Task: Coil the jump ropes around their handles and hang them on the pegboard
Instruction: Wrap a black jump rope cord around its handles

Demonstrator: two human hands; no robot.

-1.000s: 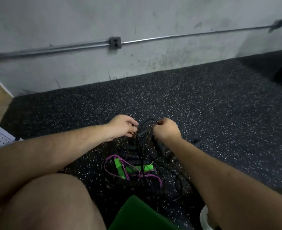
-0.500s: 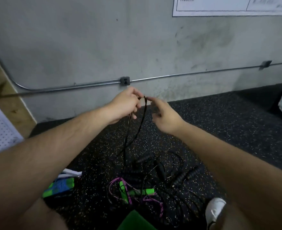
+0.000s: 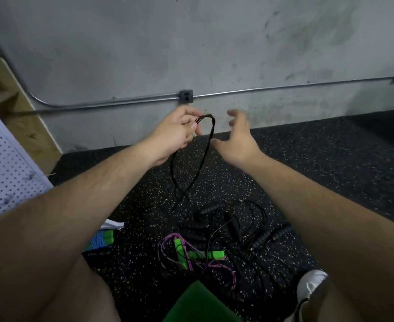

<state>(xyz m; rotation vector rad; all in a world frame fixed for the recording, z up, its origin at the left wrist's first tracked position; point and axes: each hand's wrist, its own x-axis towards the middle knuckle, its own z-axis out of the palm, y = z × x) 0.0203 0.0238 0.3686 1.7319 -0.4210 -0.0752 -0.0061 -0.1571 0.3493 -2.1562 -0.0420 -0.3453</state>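
Your right hand [image 3: 236, 141] has come off the bend of the black rope [image 3: 203, 159], where its fingertips met your left half a second ago. It now sits apart to the right, fingers spread and holding nothing. Your left hand [image 3: 174, 135] still pinches that bend, lifted well above the floor [image 3: 307, 163]. Both strands hang down from it, crossing once, into the tangle of black ropes and handles [image 3: 232, 225]. Holding it high seems meant to let the rope's weight pull it free of the others so you can trace it to its handles. The green-handled rope [image 3: 192, 253] lies untouched just beside the tangle. The pegboard [image 3: 3, 168] leans at your left, so coiling has not yet begun.
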